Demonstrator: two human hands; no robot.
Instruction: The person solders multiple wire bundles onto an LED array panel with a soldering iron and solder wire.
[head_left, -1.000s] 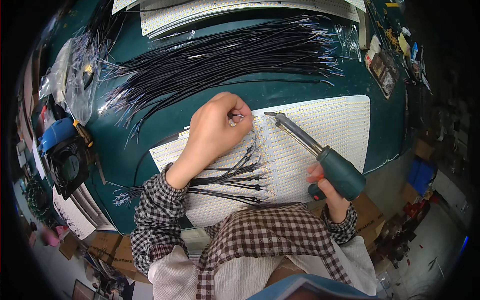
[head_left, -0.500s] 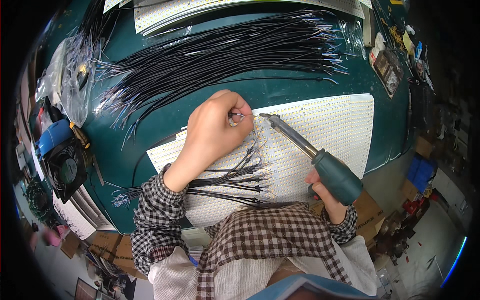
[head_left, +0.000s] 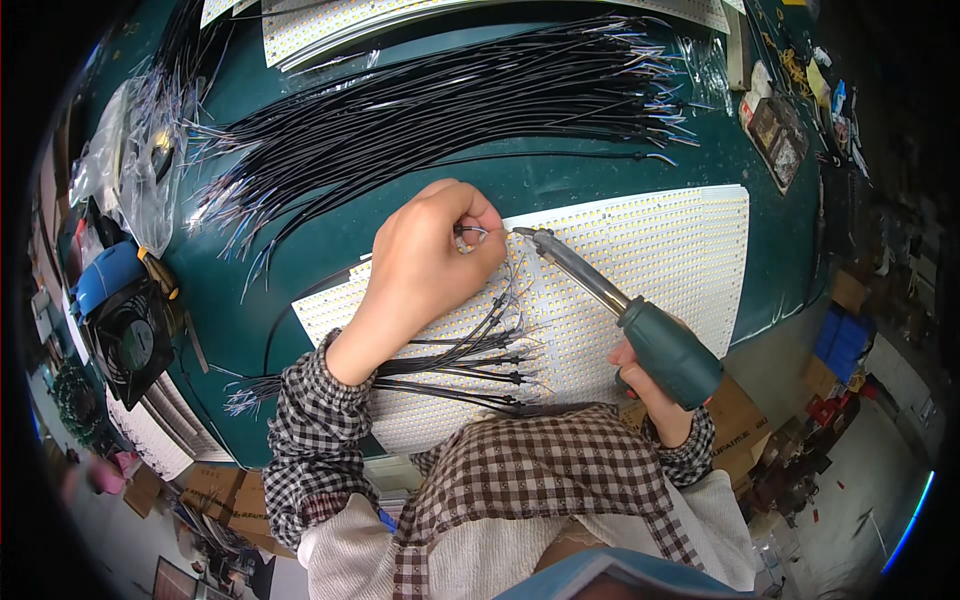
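Observation:
My left hand (head_left: 425, 262) rests on a white LED panel (head_left: 660, 250) and pinches the bare end of a thin wire (head_left: 474, 234) at the panel's top edge. My right hand (head_left: 652, 398) grips a soldering iron (head_left: 640, 325) by its dark green handle. The iron's metal tip lies against the panel just right of the pinched wire end. Several black wires (head_left: 470, 355) attached to the panel fan out under my left wrist.
A big heap of loose black wires (head_left: 440, 105) lies across the green table (head_left: 560, 180) behind the panel. More LED panels (head_left: 330, 30) sit at the far edge. A black fan (head_left: 130, 340) and plastic bags (head_left: 140, 170) stand at the left. Small items (head_left: 770, 125) clutter the right corner.
The soldering iron has slid left, its tip moving toward the wire end held in my left hand. The left hand has stayed in place.

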